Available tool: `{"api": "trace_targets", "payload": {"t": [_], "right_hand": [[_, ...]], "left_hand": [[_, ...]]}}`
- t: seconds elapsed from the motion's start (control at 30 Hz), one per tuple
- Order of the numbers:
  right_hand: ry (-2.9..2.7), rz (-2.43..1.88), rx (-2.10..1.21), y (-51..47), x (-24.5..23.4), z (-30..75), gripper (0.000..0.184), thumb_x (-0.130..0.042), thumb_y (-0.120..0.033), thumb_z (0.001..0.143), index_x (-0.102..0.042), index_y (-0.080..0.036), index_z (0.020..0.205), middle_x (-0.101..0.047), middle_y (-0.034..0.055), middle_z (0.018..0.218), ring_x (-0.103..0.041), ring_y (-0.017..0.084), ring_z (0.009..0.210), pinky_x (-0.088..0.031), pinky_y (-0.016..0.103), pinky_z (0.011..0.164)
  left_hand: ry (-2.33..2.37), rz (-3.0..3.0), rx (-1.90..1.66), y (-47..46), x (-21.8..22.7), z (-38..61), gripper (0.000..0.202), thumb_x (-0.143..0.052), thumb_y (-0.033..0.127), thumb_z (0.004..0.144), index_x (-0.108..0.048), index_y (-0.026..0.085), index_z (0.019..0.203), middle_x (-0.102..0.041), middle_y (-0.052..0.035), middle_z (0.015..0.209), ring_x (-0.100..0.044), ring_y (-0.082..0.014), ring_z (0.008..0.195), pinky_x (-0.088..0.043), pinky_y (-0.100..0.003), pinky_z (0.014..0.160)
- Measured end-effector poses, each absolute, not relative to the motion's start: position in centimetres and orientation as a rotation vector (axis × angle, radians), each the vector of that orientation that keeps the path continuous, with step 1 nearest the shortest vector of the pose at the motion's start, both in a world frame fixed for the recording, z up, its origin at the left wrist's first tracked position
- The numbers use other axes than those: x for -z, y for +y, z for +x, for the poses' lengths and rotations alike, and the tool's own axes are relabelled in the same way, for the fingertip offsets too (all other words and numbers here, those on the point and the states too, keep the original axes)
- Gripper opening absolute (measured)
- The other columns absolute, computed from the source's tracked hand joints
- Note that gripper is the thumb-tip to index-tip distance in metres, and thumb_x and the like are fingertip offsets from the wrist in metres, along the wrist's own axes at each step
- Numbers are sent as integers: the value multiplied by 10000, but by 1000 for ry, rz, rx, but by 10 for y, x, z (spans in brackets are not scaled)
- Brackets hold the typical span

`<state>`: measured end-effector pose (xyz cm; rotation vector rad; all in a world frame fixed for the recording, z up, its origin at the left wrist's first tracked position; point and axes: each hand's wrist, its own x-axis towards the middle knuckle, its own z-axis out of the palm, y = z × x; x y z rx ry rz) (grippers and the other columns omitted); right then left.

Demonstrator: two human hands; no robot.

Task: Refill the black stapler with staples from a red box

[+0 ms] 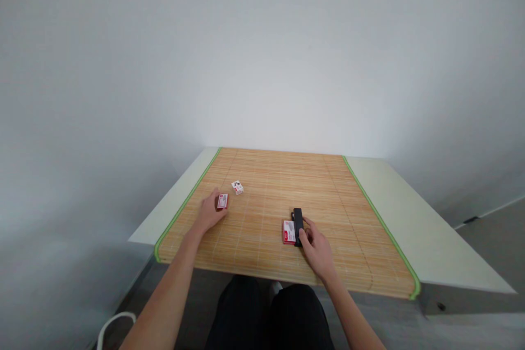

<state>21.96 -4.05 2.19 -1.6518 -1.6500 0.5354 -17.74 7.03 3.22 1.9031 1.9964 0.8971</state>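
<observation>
On the left side of the mat, my left hand (210,211) has its thumb and fingers closed around a small red-and-white box (222,201). Just beyond it sits another small box, white with red and dark print (237,187), apart from my fingers. My right hand (317,247) grips a black stapler (298,226) from its right side, thumb near the close end. The stapler lies lengthwise away from me. Along its left side is a flat red-and-white box (289,232), touching or nearly touching it; the exact contact is unclear.
A bamboo mat (266,175) with green edging covers the middle of a white table (410,213). Behind the table rises a white wall (279,65). My knees (303,317) are below the front edge, and a white curved object (117,318) stands at the lower left.
</observation>
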Motion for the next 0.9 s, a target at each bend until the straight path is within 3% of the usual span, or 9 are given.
{"api": "trace_targets", "payload": {"t": [0.13,0.27,0.47,0.9], "right_hand": [[-1646,-1665,-527,-41,-22,220,543,-399,-512,1001,-550,-206,1423,-629,-2,690,-619,226,680,-435,302,630],[-1660,-1650,-521,-41,-23,220,525,-401,-505,1008,-557,-215,1418,-627,-8,681,-609,213,660,-426,294,626],[-1667,-1617,-542,-40,-22,222,500,-413,-484,1011,-567,-212,1401,-661,5,710,-615,213,652,-444,306,650],[-1664,-1604,-537,-39,-18,223,539,-412,-486,1003,-543,-195,1437,-642,6,681,-612,217,640,-443,308,627]], "left_hand": [[1818,1945,-937,43,-30,-140,710,-718,303,730,-496,182,1393,-598,-100,1390,-545,-291,1299,-384,-465,1148],[1425,1992,-1037,11,-43,-73,581,-699,250,798,-556,253,1361,-619,-79,1321,-592,-258,1224,-434,-446,1108],[1076,2085,-955,0,-68,3,652,-825,269,720,-611,282,1335,-601,-68,1309,-549,-274,1260,-422,-448,1133],[913,1912,-898,1,-36,6,829,-880,373,732,-518,335,1477,-547,-80,1504,-504,-314,1381,-355,-489,1190]]}}
